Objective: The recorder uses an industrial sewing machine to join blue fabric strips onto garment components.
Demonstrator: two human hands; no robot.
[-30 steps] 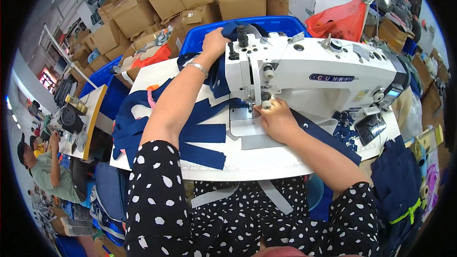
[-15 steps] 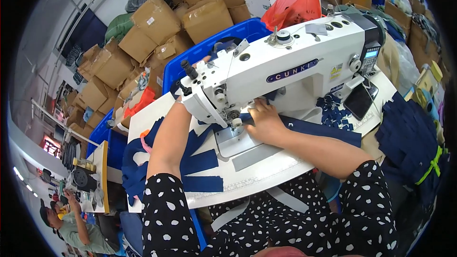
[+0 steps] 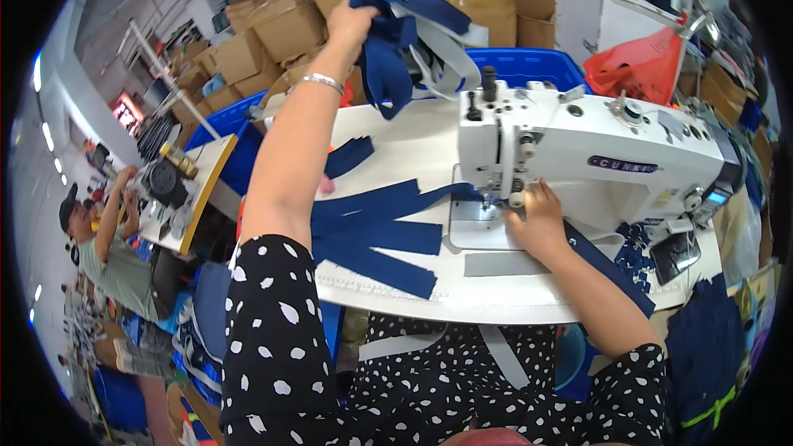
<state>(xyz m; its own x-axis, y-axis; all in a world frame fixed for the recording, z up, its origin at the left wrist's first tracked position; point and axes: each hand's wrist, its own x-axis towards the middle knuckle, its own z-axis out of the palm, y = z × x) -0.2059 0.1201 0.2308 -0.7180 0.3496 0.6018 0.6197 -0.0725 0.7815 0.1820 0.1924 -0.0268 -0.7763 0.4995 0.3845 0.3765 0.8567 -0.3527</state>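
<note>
My left hand (image 3: pixel 351 25) is raised beyond the table's far left edge, its fingers closed around a bundle of navy fabric strips (image 3: pixel 387 66). Pale grey webbing (image 3: pixel 446 58) dangles with the bundle, and a small metal ring shows on one strip. At the white sewing machine (image 3: pixel 570 136), my right hand (image 3: pixel 538 221) rests beside the needle area, thumb and forefinger apart; its other fingertips are partly hidden. A navy strip (image 3: pixel 607 268) passes beneath my right forearm. Another narrow strip (image 3: pixel 450 194) leads from the left to the needle plate (image 3: pixel 479 235).
More navy strips (image 3: pixel 376 235) fan across the white table's left side. A grey strip (image 3: pixel 504 264) lies before the needle plate. Small navy pieces (image 3: pixel 634 248) and a phone (image 3: pixel 676 256) lie at the right. A blue bin (image 3: pixel 529 62) stands behind; a person (image 3: pixel 107 239) works at far left.
My left hand has come out from behind the machine head and swung up and left, lifting the navy bundle. My right hand stays by the needle. The view has shifted left.
</note>
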